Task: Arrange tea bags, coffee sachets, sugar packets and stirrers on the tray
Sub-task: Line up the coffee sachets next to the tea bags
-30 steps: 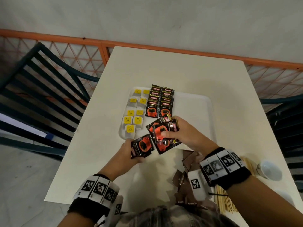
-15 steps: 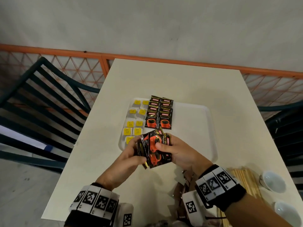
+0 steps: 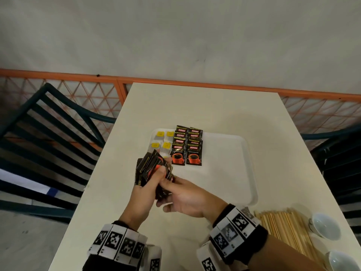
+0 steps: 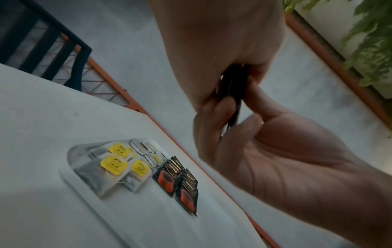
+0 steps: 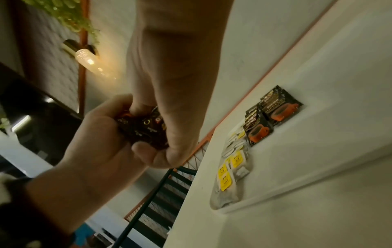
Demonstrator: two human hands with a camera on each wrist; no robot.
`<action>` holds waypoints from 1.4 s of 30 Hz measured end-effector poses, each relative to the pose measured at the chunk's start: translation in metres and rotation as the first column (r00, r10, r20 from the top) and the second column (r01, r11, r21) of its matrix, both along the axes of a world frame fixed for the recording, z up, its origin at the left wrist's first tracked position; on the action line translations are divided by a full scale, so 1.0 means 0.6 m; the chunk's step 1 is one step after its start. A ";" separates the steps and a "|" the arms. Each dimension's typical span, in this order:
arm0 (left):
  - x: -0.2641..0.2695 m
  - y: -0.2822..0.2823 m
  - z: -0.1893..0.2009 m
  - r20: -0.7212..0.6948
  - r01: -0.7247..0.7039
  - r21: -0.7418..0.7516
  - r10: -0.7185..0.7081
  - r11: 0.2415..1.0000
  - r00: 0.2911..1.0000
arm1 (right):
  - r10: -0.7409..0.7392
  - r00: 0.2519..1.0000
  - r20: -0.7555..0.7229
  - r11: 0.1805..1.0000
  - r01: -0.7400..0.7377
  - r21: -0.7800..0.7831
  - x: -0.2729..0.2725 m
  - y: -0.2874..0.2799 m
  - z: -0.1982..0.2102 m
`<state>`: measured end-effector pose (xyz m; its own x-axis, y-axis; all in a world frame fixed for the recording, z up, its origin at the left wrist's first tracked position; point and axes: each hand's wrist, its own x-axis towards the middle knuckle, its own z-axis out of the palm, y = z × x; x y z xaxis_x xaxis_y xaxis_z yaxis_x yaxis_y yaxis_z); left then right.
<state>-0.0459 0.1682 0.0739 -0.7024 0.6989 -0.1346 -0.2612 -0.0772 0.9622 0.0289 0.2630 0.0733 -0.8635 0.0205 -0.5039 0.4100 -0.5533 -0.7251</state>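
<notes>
Tea bags with yellow paper tags [image 3: 163, 142] already lie in two rows at the left end of the flat white plastic tray [image 3: 230, 173] on the pale worktop [image 3: 195, 106]. Just beside them sit two neat rows of black coffee sachets with a red cup picture [image 3: 187, 147]. More black sachets [image 3: 150, 171] are up in the air over the tray's near left corner. The left hand [image 3: 145, 192] has its grip curled round this bunch. The right hand [image 3: 187, 198] pinches the bunch from the other side. I think the coffee part is still going on. The thin wooden stirrers [image 3: 283, 227] lie on the worktop, off the tray. No sugar packets show on the tray, so sugar and stirrers look left to do.
</notes>
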 end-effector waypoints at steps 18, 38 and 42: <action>-0.014 -0.018 -0.014 0.482 0.226 -0.104 -0.150 0.969 0.863 | -0.090 0.995 -0.041 0.864 0.099 0.494 0.033 0.080 -0.001; -0.076 -0.080 -0.072 0.509 -0.069 -0.186 0.156 0.980 0.847 | -0.360 0.912 0.198 0.745 0.153 0.650 -0.014 0.117 -0.119; -0.086 -0.087 -0.078 0.507 -0.075 -0.205 0.171 0.976 0.845 | -0.378 0.906 0.192 0.651 0.113 0.751 -0.045 0.129 -0.127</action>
